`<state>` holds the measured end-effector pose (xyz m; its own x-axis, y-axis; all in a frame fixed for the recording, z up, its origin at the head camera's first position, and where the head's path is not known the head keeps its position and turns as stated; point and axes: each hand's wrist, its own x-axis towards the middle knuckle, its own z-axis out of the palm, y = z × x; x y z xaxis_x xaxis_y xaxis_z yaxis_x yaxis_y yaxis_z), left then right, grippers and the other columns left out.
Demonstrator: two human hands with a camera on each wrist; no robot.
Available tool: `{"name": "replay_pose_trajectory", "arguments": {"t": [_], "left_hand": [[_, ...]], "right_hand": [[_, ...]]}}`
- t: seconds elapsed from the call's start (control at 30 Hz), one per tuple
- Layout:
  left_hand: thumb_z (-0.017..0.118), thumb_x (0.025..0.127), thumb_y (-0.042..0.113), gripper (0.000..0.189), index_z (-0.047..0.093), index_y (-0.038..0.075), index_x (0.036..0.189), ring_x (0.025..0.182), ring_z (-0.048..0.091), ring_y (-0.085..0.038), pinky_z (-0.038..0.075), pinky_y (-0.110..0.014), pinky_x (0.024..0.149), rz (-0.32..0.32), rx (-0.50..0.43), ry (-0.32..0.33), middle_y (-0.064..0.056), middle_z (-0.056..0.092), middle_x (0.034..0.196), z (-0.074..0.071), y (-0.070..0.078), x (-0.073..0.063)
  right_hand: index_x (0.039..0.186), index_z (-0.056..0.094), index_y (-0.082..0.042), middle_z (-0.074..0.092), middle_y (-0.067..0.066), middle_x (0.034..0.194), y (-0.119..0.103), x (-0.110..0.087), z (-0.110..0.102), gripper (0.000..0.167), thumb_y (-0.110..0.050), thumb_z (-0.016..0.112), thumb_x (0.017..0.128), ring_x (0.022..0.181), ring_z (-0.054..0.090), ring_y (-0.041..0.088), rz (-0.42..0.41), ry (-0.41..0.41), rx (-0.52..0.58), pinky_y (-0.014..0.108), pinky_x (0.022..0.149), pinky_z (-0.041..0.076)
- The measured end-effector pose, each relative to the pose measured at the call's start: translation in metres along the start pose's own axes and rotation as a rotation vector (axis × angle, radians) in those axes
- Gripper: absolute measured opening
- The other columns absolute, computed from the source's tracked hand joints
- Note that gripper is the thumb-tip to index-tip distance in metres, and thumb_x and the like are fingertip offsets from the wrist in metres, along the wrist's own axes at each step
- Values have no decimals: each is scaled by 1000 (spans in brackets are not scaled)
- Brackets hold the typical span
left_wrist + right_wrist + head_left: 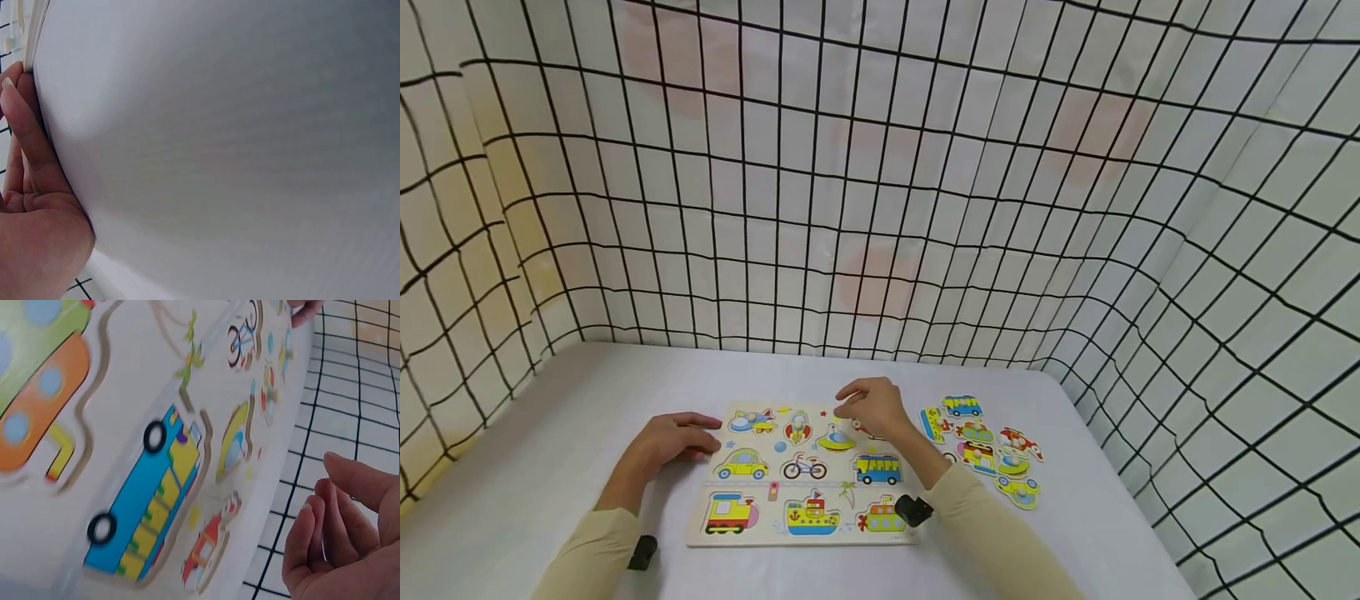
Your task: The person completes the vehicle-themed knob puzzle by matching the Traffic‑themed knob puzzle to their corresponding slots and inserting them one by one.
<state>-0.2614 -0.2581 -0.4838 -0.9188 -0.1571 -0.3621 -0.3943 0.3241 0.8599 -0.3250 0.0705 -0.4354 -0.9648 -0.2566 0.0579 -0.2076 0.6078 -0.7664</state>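
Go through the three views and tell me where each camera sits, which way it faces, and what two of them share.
Head: worn on the head, facing forward and down at the table, the vehicle puzzle board and loose pieces; both sleeved forearms, the left hand and right hand show.
Left wrist: at the left wrist, facing along the white table surface; only the palm and fingers show.
Right wrist: at the right wrist, facing across the board at the blue bus; relaxed, empty fingers show.
Shared: head and right wrist views both show the board and bus.
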Motion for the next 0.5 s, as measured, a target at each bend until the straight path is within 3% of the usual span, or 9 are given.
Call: {"name": "replay_pose_trajectory", "arguments": {"t": [0.3,0.5], "left_hand": [[79,83,19,53,65,1,131,69,64,-20,49,-28,69,-14,9,1,-7,74,94,0,1,-1],[78,83,19,53,65,1,131,70,64,-21,48,-29,71,-9,15,-3,-8,74,96,0,2,-2]], "right_hand": [[106,78,-12,75,1,87,15,-5,-41,24,-21,82,84,81,67,17,73,8,-59,30,69,52],[108,78,-13,75,2,90,31,-10,-71,27,-23,83,84,89,70,30,133,60,-40,30,69,54]]}}
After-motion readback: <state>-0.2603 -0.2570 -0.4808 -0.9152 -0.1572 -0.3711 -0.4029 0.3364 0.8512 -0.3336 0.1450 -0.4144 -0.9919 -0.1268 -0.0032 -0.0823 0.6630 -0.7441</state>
